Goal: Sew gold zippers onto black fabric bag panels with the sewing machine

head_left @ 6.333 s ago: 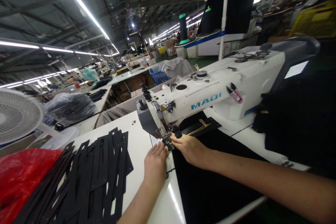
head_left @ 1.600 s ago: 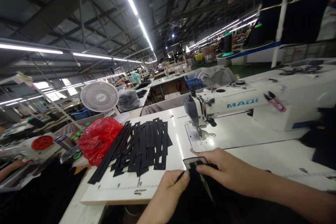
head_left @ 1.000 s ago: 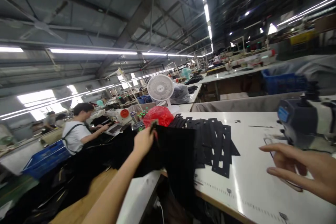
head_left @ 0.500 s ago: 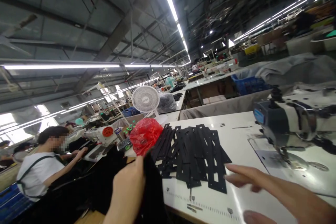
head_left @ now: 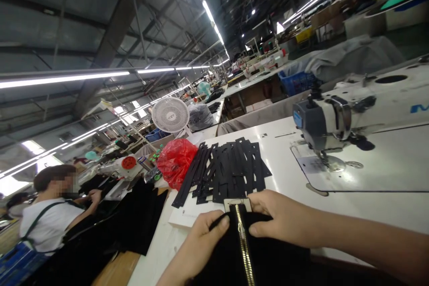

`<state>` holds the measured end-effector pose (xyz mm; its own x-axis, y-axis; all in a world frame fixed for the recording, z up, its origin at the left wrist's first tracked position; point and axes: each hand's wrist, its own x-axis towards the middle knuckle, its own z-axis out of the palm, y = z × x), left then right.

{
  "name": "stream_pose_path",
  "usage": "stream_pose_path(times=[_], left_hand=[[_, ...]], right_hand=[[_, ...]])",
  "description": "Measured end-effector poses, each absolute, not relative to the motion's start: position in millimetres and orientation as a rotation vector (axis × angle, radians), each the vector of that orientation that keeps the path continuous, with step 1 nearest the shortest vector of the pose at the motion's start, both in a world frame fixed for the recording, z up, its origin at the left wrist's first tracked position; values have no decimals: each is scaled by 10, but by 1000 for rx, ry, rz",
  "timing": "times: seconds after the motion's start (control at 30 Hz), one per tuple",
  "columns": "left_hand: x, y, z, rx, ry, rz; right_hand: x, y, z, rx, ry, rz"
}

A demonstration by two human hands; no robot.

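A black fabric piece (head_left: 278, 257) with a gold-toothed metal zipper (head_left: 246, 252) down its middle is stretched out before me. My left hand (head_left: 209, 228) pinches its upper left edge between thumb and fingers. On the other side, my right hand (head_left: 273, 214) grips the upper right edge, fingers beneath and thumb on top. A pale rectangular piece (head_left: 246, 204) lies at the zipper's top end, between both hands. Just beyond it, flat black strips with cut-out slots (head_left: 231, 172) lie in an overlapping heap on the white table (head_left: 281, 161).
At right stands a sewing machine (head_left: 321, 116). A red plastic bag (head_left: 177, 161) and a white fan (head_left: 170, 116) are beyond the strips to the left. Dark fabric (head_left: 134, 219) hangs at left, near a seated co-worker (head_left: 50, 214) at another machine.
My right hand, formerly open over the table, now grips the fabric's right edge. My left hand has moved right with the fabric, and its zipper now shows. The view has shifted rightward.
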<state>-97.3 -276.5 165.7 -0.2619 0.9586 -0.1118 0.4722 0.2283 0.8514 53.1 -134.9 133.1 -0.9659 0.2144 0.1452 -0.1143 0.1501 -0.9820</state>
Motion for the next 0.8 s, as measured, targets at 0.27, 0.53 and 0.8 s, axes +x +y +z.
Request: stream_pose_path(times=[0.27,0.53,0.8], left_hand=[[-934,-2780,1578,1297,1908,1028],[-981,-2789,1565,1309,1817,1035],[-1073,-2814,1518,1347,1860,986]], right_hand=[[578,-1341,1299,-36,-2173,1857],[589,-1332,1308,3,-2196,1836],[570,-1343,1244,18,-2178,1844]])
